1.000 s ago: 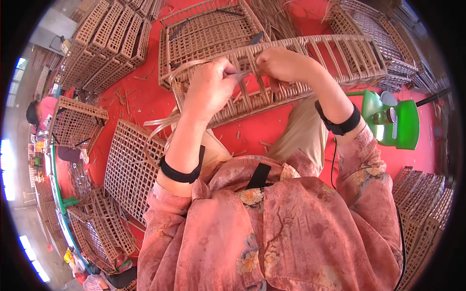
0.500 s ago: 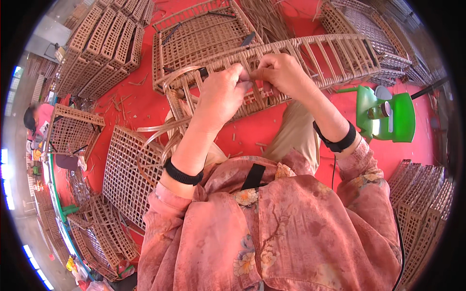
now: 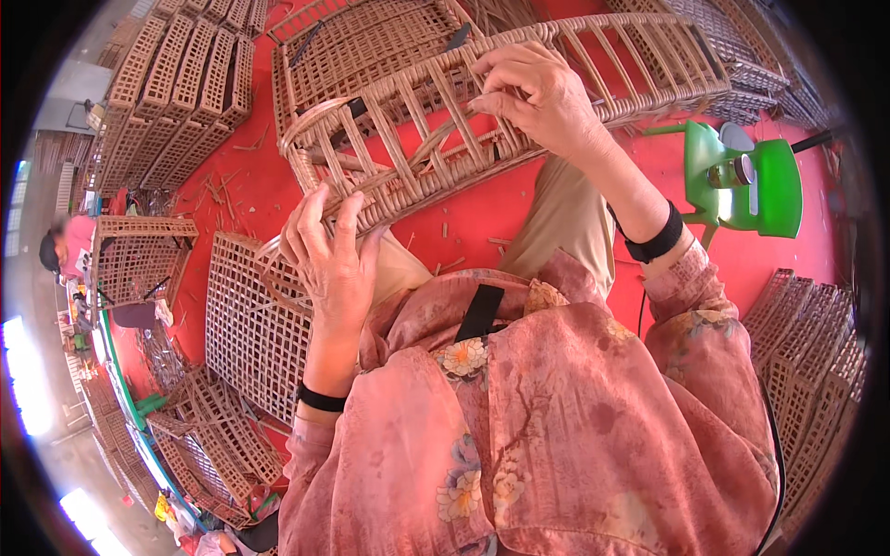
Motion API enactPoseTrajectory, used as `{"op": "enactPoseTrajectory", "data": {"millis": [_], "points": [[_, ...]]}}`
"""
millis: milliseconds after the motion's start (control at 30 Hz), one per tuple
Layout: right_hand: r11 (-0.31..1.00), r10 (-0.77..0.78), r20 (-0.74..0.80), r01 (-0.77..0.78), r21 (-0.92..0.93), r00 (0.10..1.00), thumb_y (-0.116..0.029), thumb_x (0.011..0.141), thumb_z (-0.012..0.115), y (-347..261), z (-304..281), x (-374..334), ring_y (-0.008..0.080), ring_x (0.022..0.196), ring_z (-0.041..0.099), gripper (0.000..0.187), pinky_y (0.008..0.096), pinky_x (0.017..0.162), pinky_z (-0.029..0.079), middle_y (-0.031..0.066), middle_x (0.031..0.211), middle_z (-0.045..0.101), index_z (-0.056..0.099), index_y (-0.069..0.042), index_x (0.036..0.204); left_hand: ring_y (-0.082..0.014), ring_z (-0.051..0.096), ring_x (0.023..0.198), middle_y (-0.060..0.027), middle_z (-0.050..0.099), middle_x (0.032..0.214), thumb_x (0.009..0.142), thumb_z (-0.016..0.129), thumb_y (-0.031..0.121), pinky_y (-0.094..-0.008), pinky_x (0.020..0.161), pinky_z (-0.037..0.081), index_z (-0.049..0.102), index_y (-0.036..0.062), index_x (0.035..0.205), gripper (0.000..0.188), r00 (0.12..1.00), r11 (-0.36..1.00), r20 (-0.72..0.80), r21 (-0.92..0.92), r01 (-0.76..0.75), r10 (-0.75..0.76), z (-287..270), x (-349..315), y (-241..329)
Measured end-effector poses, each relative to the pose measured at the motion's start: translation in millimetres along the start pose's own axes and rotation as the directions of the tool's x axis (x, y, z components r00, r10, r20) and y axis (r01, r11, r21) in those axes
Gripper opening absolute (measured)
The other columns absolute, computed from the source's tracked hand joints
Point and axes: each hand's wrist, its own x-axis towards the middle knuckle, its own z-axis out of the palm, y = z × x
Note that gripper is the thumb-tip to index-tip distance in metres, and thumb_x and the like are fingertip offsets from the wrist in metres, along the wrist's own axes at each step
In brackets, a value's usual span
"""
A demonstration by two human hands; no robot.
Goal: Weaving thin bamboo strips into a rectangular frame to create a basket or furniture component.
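Note:
A long woven rattan frame [image 3: 399,139], ladder-like with wrapped edges and cross strips, lies at a slant across my knees. My right hand [image 3: 542,97] is over its middle, thumb and fingers pinching a loose rattan strip [image 3: 436,141] that slants up from the near edge. At the frame's near left corner is my left hand [image 3: 326,250], its fingers stretched and apart, the tips at the near rail. Thin loose strands [image 3: 273,248] trail beside that hand; whether it touches them I cannot tell.
A rattan basket panel [image 3: 371,46] lies beyond the frame, and a flat lattice panel [image 3: 255,324] is at left. Stacks of woven baskets [image 3: 167,102] stand far left and near right [image 3: 807,343]. A green plastic chair [image 3: 779,185] holds a jar [image 3: 728,173]. Another person [image 3: 69,246] sits far left.
My hands, together at the frame's middle before, are now apart. The left has come down to the near left corner; the right has moved up slightly, drawing the strip. The view has shifted a little.

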Motion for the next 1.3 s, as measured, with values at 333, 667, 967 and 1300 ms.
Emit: {"op": "enactPoseTrajectory", "data": {"millis": [333,667,967,1300], "points": [[0.973,0.223,0.069,-0.226,0.038,0.972,-0.024,0.085,0.077,-19.5,-4.7,-6.4,0.0286,0.089,0.068,0.022,0.0395,0.073,0.054,0.0059,0.11,0.071,0.065,-0.005,0.082,-0.0262,0.058,0.108,-0.0094,0.065,0.109,0.067,0.088,0.019,-0.0458,0.105,0.033,0.059,0.009,0.126,0.066,0.99,0.999,0.129,-0.006,-0.048,0.049,2.7,22.5,-1.8],[0.905,0.381,0.144,-0.4,0.144,0.913,-0.021,0.086,0.076,-17.0,5.2,17.7,0.031,0.073,0.066,0.024,0.0404,0.066,0.052,0.0137,0.1,0.07,0.064,-0.001,0.084,-0.024,0.063,0.096,-0.007,0.068,0.091,0.065,0.086,0.019,-0.0433,0.105,0.033,0.068,0.0067,0.098,0.04,0.992,0.994,0.083,-0.074,-0.086,0.092,10.4,55.5,-37.0],[0.917,0.376,-0.043,-0.364,0.164,0.926,-0.023,0.086,0.077,-55.8,72.6,37.7,0.0365,0.091,0.068,0.028,0.0449,0.075,0.054,0.018,0.1,0.069,0.062,0.0,0.082,-0.0215,0.063,0.1,-0.0042,0.066,0.091,0.063,0.086,0.014,-0.0475,0.11,0.032,0.065,0.0094,0.103,0.045,0.979,0.981,0.075,0.017,-0.192,0.191,18.2,85.6,-136.2],[0.904,0.38,-0.023,-0.366,0.22,0.925,-0.02,0.083,0.079,-84.3,94.9,34.7,0.0333,0.087,0.066,0.025,0.0433,0.072,0.052,0.0137,0.108,0.066,0.062,-0.003,0.077,-0.0254,0.059,0.111,-0.0085,0.065,0.11,0.066,0.084,0.011,-0.048,0.111,0.031,0.064,0.0095,0.118,0.056,0.985,0.997,0.165,0.049,-0.06,0.051,9.5,51.3,-140.7]]}}
